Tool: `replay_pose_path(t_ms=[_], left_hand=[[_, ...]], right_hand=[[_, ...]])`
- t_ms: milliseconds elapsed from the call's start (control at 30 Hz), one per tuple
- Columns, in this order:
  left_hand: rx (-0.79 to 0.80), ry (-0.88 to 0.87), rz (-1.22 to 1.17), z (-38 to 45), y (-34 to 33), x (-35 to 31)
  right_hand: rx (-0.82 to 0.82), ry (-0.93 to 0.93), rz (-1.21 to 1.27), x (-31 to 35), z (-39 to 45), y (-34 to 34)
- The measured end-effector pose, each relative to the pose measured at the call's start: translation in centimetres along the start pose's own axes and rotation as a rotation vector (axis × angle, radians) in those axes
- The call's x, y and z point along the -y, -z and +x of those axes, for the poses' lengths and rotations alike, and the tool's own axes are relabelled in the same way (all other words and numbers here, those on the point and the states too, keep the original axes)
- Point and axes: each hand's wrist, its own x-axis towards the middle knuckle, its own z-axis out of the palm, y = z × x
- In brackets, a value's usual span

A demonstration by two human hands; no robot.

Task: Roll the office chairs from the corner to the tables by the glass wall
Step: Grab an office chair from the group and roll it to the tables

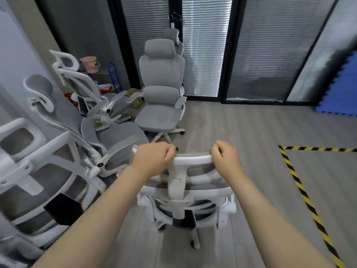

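Observation:
A white-framed grey mesh office chair (179, 192) stands right in front of me, seen from behind. My left hand (152, 159) grips the left end of its headrest bar (193, 158), fingers curled over the top. My right hand (226, 157) grips the right end the same way. Several more grey chairs crowd the corner on the left: a padded one (161, 78) facing me ahead, a mesh one (116, 132) beside my chair, and a white-framed back (29, 171) at the near left.
Glass walls with shut blinds (204, 45) run across the back. Yellow-black floor tape (301, 186) marks a zone at the right. Blue foam mats (345, 89) lean at the far right. Boxes and clutter (108, 88) sit behind the corner chairs.

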Motion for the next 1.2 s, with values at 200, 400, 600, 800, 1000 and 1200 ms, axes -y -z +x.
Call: replay_pose_path(t_ms=[200, 400, 600, 800, 1000, 1200], left_hand=[[-0.233, -0.062, -0.011, -0.2, -1.8, -9.1], [-0.297, -0.171, -0.144, -0.2, -3.4, -16.4], [-0.301, -0.283, -0.183, -1.0, -5.2, -24.5], [-0.324, -0.424, -0.276, -3.2, -6.2, -33.3], [-0.341, -0.61, -0.444, -7.2, -6.5, -42.3], [-0.311, -0.659, -0.665, -11.0, -7.8, -50.9]], right_hand=[[-0.133, -0.089, -0.037, -4.5, -2.6, 7.0], [-0.231, -0.147, -0.024, -7.5, -6.9, 13.6], [-0.369, -0.194, -0.031, -10.0, -13.3, 20.5], [-0.559, -0.199, -0.126, -12.5, -21.0, 27.0], [-0.747, -0.175, -0.175, -14.1, -29.6, 32.6], [-0.846, -0.176, -0.271, -16.0, -37.5, 37.8]])
